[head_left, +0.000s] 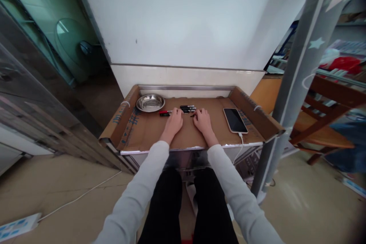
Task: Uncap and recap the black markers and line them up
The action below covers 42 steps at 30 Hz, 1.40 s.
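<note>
On the brown cardboard tabletop [154,135], my left hand [174,120] has its fingers curled down over pens. A red pen [162,112] and a black pen [165,114] stick out on its left side. My right hand [202,120] lies a short way to the right, fingers bent and closed. A small dark tip shows at its fingertips; the rest of that thing is hidden. Several black pens [187,107] lie side by side just beyond and between both hands. To the left of the pens sits a round, shallow metal dish [150,103].
A phone [235,120] with a white charging cable [240,137] lies at the tabletop's right. Folded cardboard walls [256,112] rise at both sides. A white wall [185,19] stands behind, a grey post [297,68] and a wooden chair [326,133] at right.
</note>
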{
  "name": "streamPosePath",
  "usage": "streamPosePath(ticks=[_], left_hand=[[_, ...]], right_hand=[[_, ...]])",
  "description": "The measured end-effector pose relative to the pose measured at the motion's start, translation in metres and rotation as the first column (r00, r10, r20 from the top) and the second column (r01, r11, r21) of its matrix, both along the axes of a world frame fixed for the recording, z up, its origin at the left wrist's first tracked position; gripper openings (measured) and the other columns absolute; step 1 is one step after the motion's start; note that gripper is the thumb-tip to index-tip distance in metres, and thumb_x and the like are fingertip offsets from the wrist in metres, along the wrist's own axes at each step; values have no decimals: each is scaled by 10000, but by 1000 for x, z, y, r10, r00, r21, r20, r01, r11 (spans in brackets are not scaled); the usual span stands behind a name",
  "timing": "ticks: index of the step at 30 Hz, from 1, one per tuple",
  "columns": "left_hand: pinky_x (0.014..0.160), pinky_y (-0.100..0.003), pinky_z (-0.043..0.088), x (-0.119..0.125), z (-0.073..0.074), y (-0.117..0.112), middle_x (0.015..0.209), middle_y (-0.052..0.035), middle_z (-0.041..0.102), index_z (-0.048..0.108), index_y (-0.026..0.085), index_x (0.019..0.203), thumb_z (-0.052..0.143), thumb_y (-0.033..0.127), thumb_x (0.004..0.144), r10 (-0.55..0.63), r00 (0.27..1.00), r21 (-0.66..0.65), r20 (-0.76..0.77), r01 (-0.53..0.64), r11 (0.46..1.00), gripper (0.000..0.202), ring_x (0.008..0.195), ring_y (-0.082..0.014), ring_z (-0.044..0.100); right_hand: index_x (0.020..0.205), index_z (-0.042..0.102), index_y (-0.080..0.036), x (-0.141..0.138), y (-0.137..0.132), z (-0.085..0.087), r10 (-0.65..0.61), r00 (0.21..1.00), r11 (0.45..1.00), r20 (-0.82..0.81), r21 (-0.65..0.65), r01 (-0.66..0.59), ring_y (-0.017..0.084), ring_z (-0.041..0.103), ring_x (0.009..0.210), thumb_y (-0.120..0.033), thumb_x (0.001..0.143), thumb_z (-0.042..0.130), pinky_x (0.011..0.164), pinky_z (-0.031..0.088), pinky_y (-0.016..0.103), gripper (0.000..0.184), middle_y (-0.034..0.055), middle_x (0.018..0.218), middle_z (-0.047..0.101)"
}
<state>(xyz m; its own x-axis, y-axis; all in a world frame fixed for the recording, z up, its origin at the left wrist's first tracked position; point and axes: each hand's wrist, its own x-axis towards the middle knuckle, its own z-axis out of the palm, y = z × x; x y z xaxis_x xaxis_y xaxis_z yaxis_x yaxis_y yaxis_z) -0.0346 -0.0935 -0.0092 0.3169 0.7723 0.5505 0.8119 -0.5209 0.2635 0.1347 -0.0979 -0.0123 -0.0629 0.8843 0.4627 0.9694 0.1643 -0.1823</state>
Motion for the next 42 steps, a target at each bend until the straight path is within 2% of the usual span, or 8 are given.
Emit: streamPosePath(ticks=[3,5,13,18,26,30,36,42], left_hand=[[947,-336,430,6,-1,4,1065,-104,494,517,139,1094,405,54,813,-156,986,-10,-53,155,988,314,1008,-204,530],[960,-337,424,9,-1,9,1081,-103,501,525,142,1103,405,69,828,-197,980,-17,-38,197,980,308,1016,-199,531],[932,-372,429,12,-5,23,993,-95,555,587,142,974,457,158,865,-210,977,-59,36,212,976,170,972,-207,526],[930,-360,427,10,-8,27,973,-78,553,598,157,920,494,186,870,-225,968,-87,108,234,968,119,974,-195,527],[879,-349,448,7,0,21,978,-73,591,583,164,981,495,172,875,-251,965,-104,71,257,961,138,950,-201,555],[870,-329,458,6,1,20,1015,-61,570,563,184,1004,456,175,894,-249,958,-105,143,265,959,154,944,-177,569],[922,-326,445,7,0,22,1013,-45,530,535,183,972,460,164,889,-317,917,-114,242,351,929,113,969,-158,558],[888,-295,470,7,2,21,1032,-40,486,491,180,979,480,156,875,-336,889,-86,309,378,922,107,903,-129,562]], right_hand=[[962,577,-141,0,1,-1,-3,1000,1000,-8,2,3,243,448,937,-174,841,438,775,334,327,187,132,993,543],[966,572,-141,-1,0,-1,-17,1000,1000,-11,7,17,247,448,940,-185,841,443,778,336,332,185,135,989,545],[967,569,-149,-1,-1,2,-45,999,999,10,-28,45,246,457,950,-216,860,442,781,331,330,180,131,1007,555],[993,571,-153,1,2,-1,41,999,998,12,-45,-40,243,465,965,-209,896,404,804,332,332,201,127,1021,567],[994,569,-155,2,5,-2,142,990,989,-24,-34,-143,236,485,949,-210,920,386,786,343,319,204,114,1016,593],[1002,555,-146,2,6,-1,193,980,980,-37,-36,-195,219,500,927,-184,924,371,776,346,304,203,112,1013,606],[1012,550,-148,1,5,0,205,977,978,-53,-34,-207,212,510,931,-165,917,379,782,353,297,197,104,1018,611],[1014,556,-147,1,2,3,375,913,926,-162,18,-377,190,520,909,-163,903,396,820,381,287,195,93,985,620]])
